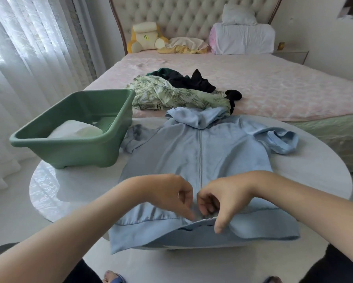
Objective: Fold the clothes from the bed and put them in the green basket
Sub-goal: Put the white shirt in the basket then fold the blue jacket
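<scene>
Blue jacket (200, 158) lies flat, front up, on the round white bench (314, 170), zip down the middle, hood bunched at the far end, hem hanging over the near edge. L hand (169, 196) & R hand (220, 201) meet at the zip's bottom end nr the hem. Both grips narrow, fingers curled, pinching jacket fabric either side of the zip. Green basket (69, 148) sits on the bench at left, just beside the jacket's sleeve, w/ a white item (77, 129) inside. Far off on the bed (294, 88), a pile of clothes (171, 92): leaf-print & black pieces.
</scene>
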`<state>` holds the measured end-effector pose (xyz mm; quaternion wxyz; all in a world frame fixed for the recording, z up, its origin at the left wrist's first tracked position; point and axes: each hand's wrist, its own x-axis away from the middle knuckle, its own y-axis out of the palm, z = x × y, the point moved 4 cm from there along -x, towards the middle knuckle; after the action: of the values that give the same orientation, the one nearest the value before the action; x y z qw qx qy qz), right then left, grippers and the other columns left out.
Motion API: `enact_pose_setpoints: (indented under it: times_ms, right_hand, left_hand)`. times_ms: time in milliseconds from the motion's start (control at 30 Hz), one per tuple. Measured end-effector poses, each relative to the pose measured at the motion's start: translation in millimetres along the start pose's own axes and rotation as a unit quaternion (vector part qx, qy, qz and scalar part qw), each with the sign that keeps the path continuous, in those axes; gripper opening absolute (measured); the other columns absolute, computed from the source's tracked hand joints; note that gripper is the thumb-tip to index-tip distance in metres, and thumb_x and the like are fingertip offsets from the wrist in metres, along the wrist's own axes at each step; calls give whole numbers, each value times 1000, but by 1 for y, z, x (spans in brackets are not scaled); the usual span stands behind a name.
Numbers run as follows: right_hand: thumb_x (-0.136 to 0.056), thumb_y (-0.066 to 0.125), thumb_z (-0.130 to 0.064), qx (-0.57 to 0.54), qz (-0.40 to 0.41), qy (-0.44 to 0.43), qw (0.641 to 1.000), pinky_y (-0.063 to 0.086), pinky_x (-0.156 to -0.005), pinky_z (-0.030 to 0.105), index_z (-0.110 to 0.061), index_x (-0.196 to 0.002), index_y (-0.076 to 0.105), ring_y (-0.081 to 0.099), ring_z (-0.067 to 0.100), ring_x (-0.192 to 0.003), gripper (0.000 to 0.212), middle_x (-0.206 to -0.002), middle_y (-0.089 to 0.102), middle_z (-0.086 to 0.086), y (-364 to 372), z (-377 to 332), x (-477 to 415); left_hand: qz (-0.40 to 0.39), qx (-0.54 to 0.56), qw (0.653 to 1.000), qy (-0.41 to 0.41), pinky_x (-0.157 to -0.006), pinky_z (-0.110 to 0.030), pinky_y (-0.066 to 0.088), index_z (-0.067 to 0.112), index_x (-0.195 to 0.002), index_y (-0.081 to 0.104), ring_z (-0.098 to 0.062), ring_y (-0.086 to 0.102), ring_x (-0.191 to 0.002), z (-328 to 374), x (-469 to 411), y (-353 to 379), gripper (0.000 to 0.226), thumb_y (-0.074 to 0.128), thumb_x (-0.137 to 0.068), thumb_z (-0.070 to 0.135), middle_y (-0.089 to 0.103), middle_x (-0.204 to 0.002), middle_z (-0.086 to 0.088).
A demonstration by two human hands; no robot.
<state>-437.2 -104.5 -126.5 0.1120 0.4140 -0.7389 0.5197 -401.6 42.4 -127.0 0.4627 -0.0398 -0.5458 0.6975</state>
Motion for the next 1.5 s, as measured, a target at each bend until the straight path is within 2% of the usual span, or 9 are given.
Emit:
enact_pose_setpoints:
  times_ms: [167,300,500,633,767,933,1233,1367,1500]
  right_hand:
    - [-76,73,-22,125,32,63,990,43,-62,31,-26,-95,53,56,16,-82,28,-97,58,-5,10,27,27]
    - [-75,60,-7,74,103,64,990,47,-63,34,-25,-80,59,57,15,-78,19,-83,62,-8,14,47,47]
    - [-91,63,-10,-124,-71,39,989,55,-61,29,-19,-97,67,64,20,-67,12,-73,68,-1,40,66,67]
    - [-91,60,-19,-166,176,18,970,48,-60,27,-26,-80,67,63,12,-67,15,-71,65,-13,0,77,64]
    - [-89,59,-28,-43,331,56,941,46,-94,32,-36,-103,67,57,9,-104,18,-113,59,-13,-29,100,43]
    - [-91,57,-24,-34,346,75,935,42,-105,37,-30,-136,52,49,19,-124,46,-142,43,-2,-63,110,3]
    - [-95,48,-13,37,420,109,900,41,-103,36,-22,-144,45,43,24,-136,50,-153,35,-1,-145,142,-74]
    - [-94,47,-8,71,407,106,905,47,-99,43,-31,-154,30,49,29,-131,67,-158,28,-4,-162,165,-111]
    - [-97,50,-18,168,420,134,882,46,-96,40,-34,-140,53,54,31,-121,46,-140,50,0,-174,182,-134]
  left_hand:
    - [-15,-52,998,21,-82,-31,54,37,-96,60,-6,63,-84,45,-20,15,51,73,-65,75,66,-88,19]
    - [-19,-136,988,72,-76,-28,51,33,-94,64,-8,60,-79,74,-29,24,18,66,-80,44,68,-86,21]
    - [-203,54,974,85,-76,-20,51,20,-93,74,-3,62,-71,97,-36,34,13,69,-91,32,69,-78,14]
    - [-7,112,989,94,-71,-23,51,23,-82,72,-7,65,-70,79,-66,3,17,65,-93,33,71,-77,9]
    - [249,90,960,87,-80,-25,45,29,-101,69,-4,59,-89,40,-95,-32,9,65,-93,29,67,-98,10]
    - [283,2,959,23,-103,-31,36,29,-134,55,-16,44,-126,-6,-126,-61,40,63,-95,29,52,-132,3]
    - [313,-131,940,-29,-98,-43,44,29,-152,32,-27,34,-137,-57,-182,-121,67,41,-93,0,33,-155,1]
    - [277,-255,924,-64,-92,-38,48,34,-154,24,-23,30,-141,-76,-209,-134,69,44,-95,6,27,-156,4]
    - [315,-260,910,-77,-92,-38,42,34,-139,49,-27,45,-128,-93,-224,-149,50,47,-94,12,52,-135,-1]
